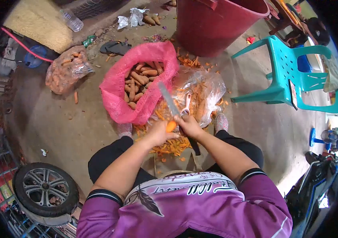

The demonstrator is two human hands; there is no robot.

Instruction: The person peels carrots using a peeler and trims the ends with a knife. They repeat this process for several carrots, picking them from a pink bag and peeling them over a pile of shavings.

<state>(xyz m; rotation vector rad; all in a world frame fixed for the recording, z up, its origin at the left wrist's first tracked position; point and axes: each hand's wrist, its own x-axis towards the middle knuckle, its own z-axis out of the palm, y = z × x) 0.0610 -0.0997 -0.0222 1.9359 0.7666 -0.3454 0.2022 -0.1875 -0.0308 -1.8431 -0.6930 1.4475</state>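
My left hand [160, 133] is closed around an orange carrot [171, 126], whose peeled end shows beside the thumb. My right hand [189, 126] grips a long knife; its blade [169, 100] points up and away, and its dark handle [195, 147] sticks out below the fist. The hands are close together, with the carrot near the base of the blade. Just beyond them a pale-handled peeler [187, 102] rests on a clear plastic bag [206, 91]. Orange peelings [171, 148] lie under my hands. A pink woven sack [113, 93] of unpeeled carrots [140, 79] stands open to the left.
A large red tub [212, 29] stands beyond the plastic bag. To the right is a teal plastic chair [282, 67] with a phone-like object [293, 95] on it. Another bag of carrots [67, 71] sits at the left. A wheel [46, 189] lies at the lower left.
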